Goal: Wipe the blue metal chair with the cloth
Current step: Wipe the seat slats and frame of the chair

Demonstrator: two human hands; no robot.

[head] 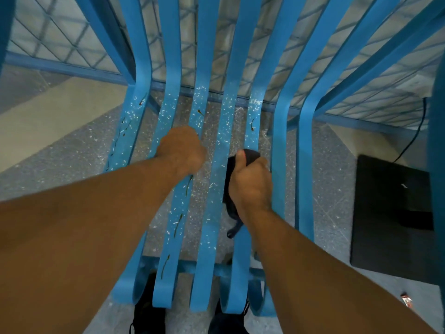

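Your forearms fill the bottom of the view, both reaching forward and down over the chair. Chair sits directly under you, seat slats running away from you and curving up into the back. Your black shoes show through the slat gaps at the front edge.

Left hand: fingers curled down over the slats left of centre, gripping the chair. Fingertips are hidden below the slats, so can't tell how far round they wrap.

Right hand: closed in a fist round the cloth, thumb up on top. Cloth is dark, bunched in the fist, pressed against a slat right of centre. One end bulges out past the thumb, and a thin tail hangs back beside your wrist.

Hands are apart, one slat visible between them, roughly level at mid-seat.

Slat condition: white specks scattered over the left and centre slats, densest near the bend into the back. Thin brown streaks on several of the same slats. The two slats right of the cloth look plain blue.

Surroundings: grey speckled floor under the chair. Blue mesh behind the back. Black box on the floor to the right, black cable running up from it. Small wrapper on the floor near your right arm, too small to identify.
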